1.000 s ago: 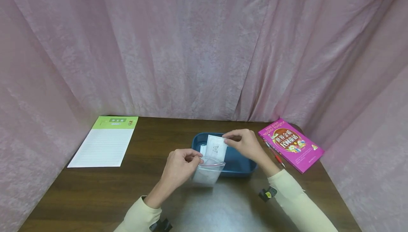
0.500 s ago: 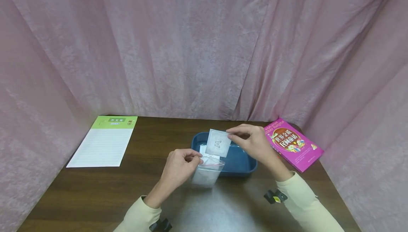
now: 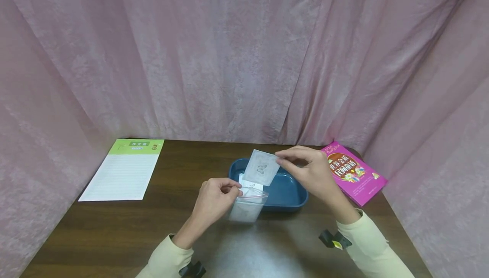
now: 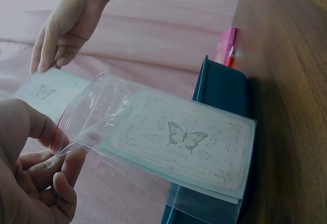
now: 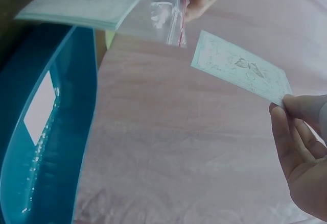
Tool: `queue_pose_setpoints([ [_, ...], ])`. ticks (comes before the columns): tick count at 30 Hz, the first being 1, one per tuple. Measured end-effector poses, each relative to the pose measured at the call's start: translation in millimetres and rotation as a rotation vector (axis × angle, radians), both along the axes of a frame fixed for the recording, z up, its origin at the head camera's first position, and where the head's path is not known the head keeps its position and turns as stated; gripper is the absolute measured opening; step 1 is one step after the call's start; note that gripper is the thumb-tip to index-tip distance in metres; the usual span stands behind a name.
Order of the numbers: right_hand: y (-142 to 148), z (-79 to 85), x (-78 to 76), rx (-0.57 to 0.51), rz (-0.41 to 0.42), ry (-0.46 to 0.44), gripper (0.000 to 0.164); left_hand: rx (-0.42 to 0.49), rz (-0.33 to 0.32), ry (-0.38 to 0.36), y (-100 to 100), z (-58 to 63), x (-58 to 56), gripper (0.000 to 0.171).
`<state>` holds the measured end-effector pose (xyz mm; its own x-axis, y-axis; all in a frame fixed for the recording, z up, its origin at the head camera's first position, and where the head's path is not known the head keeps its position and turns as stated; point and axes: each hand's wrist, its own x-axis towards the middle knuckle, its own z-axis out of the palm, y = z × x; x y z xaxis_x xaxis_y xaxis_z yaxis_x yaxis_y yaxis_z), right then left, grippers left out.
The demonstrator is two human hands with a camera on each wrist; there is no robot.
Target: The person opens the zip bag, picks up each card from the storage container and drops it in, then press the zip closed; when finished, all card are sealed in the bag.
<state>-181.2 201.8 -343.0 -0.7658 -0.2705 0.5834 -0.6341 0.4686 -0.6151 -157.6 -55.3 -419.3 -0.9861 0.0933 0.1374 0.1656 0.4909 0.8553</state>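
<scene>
Butterfly card [image 3: 261,167] up in the air, reaching left from the right hand's [image 3: 315,172] grip, one corner pinched, long axis hard to call! The left hand's [image 3: 215,199] grip clamps the zip bag [image 3: 247,211] by its mouth, bag hanging rightward, apart from the card; the blue tray [image 3: 288,191] lies beyond.

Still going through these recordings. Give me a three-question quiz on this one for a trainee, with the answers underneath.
1. What does the right hand pinch?
2. True or false: the plastic bag in the left hand has a card inside.
3. In the head view, where is the pink book relative to the blue tray? A: left of it; B: right of it; C: inside it.

Key:
1. A loose card with a butterfly on it.
2. True.
3. B.
</scene>
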Motion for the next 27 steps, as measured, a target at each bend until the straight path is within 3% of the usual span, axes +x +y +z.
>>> queue_pose_setpoints([
  [13, -3, -1.5, 8.9, -0.03, 0.037, -0.01, 0.022, 0.015, -0.014, -0.004, 1, 2.7, 1.0, 0.015],
  [27, -3, -11.3, 13.4, 0.002, 0.004, -0.059, 0.023, 0.016, -0.033, 0.013, 0, 1.3, 2.4, 0.015],
])
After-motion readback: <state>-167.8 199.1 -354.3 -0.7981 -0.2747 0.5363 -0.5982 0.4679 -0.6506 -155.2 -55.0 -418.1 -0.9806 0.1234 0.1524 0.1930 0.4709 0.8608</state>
